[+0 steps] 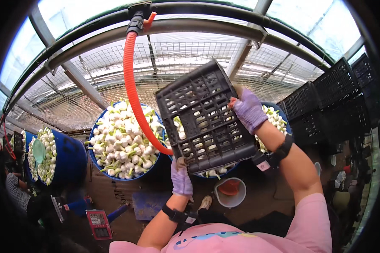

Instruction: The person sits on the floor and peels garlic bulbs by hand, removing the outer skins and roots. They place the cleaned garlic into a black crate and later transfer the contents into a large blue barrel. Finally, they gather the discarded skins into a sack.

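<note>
In front of me a black plastic crate [207, 120] with a slatted base hangs tilted, its underside toward me. My left hand [181, 179], in a purple glove, is closed on its lower left corner. The other glove, on my right hand [248, 110], grips the crate's right side higher up. White garlic bulbs show through the slots; whether they lie in the crate or beneath it I cannot tell. Below the crate is a largely hidden blue tub [230, 168] with garlic. To its left, a blue tub [98, 168] is heaped with garlic bulbs [124, 141].
A red ribbed hose [131, 80] drops from the overhead pipe, close left of the crate. Black crates [321, 105] are stacked at right. A white bucket [240, 198] and a red scale panel [99, 224] stand low down. Another person's striped sleeve [17, 192] shows at far left.
</note>
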Demonstrator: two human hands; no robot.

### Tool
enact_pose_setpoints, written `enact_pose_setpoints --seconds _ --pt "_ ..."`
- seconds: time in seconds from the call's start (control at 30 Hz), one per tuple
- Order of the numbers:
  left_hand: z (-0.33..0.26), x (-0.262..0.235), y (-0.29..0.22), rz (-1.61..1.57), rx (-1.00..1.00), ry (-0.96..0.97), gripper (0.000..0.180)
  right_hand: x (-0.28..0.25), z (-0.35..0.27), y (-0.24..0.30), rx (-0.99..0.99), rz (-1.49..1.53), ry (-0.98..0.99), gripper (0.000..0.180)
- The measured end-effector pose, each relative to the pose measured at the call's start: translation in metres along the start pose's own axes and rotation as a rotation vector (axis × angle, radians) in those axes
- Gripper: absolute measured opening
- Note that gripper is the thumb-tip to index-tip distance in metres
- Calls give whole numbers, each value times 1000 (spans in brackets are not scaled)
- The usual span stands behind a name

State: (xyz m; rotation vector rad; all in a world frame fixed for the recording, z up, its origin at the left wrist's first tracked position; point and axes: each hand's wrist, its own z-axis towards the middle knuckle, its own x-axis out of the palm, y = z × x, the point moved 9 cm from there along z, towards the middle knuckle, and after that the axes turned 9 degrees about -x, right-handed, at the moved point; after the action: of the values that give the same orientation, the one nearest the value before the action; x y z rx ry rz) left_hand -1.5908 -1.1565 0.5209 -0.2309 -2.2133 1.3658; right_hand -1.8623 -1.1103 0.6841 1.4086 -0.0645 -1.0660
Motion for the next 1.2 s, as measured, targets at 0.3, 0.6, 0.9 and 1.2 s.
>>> enact_pose_setpoints --seconds 0.3,0.6,0.9,1.2 --pt "-60 43 -26 -36 158 167 50 -73 -48 53 -48 223 -95 20" --pt "1 162 -144 356 216 245 22 -169 -38 -18 73 -73 -306 39" --pt "146 181 -47 320 182 177 21 -97 -3 -193 393 44 -490 49" --pt "48 228 -63 489 115 294 29 -187 -52 -161 266 -29 -323 36"
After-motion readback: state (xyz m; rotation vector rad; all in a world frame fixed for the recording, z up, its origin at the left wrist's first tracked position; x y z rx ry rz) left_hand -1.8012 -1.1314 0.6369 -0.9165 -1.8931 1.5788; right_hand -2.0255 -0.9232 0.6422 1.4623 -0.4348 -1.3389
